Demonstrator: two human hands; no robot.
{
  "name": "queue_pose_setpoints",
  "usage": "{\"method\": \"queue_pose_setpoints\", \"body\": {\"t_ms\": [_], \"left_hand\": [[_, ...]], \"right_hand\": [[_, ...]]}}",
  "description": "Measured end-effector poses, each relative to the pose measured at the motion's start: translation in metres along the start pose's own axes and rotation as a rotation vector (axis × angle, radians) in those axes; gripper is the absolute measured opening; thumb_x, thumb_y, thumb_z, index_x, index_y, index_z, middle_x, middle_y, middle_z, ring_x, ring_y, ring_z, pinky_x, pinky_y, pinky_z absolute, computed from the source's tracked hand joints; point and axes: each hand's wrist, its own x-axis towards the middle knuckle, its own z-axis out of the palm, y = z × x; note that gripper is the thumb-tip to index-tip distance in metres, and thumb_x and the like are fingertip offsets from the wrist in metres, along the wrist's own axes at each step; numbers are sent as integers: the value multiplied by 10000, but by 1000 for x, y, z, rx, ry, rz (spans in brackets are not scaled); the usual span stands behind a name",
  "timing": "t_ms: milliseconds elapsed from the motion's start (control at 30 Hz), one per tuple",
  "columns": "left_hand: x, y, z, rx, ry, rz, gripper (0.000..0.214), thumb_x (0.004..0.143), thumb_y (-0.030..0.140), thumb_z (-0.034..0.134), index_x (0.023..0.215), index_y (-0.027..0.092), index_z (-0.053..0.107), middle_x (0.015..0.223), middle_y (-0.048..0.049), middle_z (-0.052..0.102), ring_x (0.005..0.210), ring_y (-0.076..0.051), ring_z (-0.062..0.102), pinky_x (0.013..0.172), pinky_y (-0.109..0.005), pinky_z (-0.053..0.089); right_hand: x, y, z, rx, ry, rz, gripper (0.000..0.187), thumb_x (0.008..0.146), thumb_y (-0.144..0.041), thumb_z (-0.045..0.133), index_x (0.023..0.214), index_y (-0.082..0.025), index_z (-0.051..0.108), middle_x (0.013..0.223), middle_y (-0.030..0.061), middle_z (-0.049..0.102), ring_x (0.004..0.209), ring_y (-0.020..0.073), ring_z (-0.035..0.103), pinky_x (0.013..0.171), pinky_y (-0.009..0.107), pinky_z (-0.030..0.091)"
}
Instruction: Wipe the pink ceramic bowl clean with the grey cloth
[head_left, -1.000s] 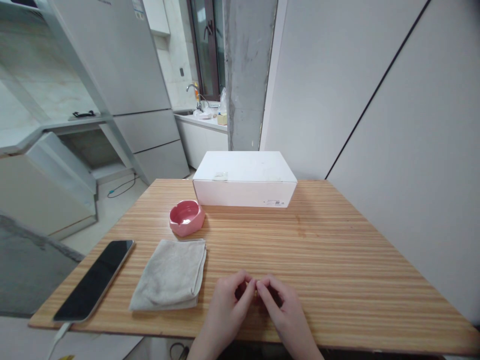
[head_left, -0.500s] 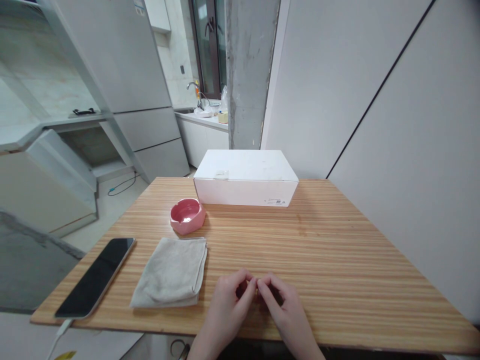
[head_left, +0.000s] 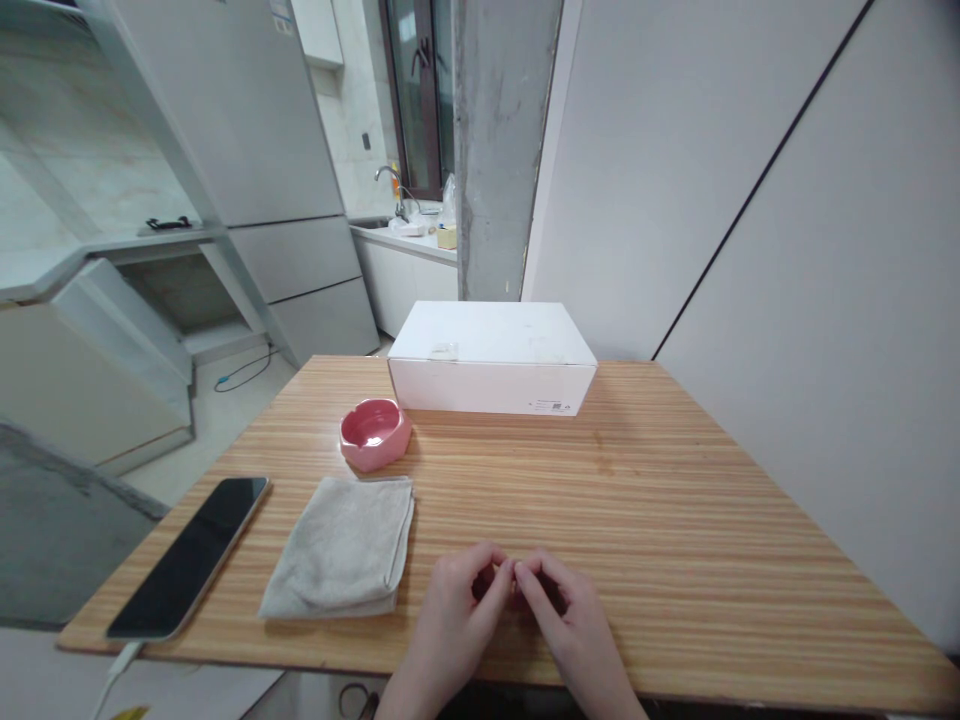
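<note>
Close to the table's front edge, my left hand [head_left: 465, 605] and my right hand [head_left: 562, 610] meet, thumbs and index fingers pinched together at the tips. Whatever may lie between the fingertips is hidden or too small to make out. Left of my left hand lies a folded grey cloth [head_left: 341, 548]. Behind the cloth stands a pink ashtray [head_left: 375, 435] with notches in its rim. A long white box [head_left: 491, 385], closed and taped, sits at the back of the table.
A smartphone [head_left: 191, 560] lies at the wooden table's [head_left: 675, 540] left edge, its white charging cable [head_left: 116, 675] hanging over the front. Beyond the table are a fridge [head_left: 240, 130], a sink counter with a faucet [head_left: 401, 195], and a white wall panel [head_left: 750, 270] on the right.
The whole view has shifted very slightly. My hands keep the same pinched pose, and the things on the table have not moved.
</note>
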Motion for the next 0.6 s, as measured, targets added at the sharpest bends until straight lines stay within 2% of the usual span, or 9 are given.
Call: {"method": "queue_pose_setpoints", "body": {"t_ms": [600], "left_hand": [[0,-1,0,14,3,1,324,937,339,454,712,160,602,628,13,589,596,-104,502,572,-216,309]], "right_hand": [[0,0,0,7,-2,6,365,924,-474,467,703,-202,570,667,0,576,654,160,551,622,251,412]]}}
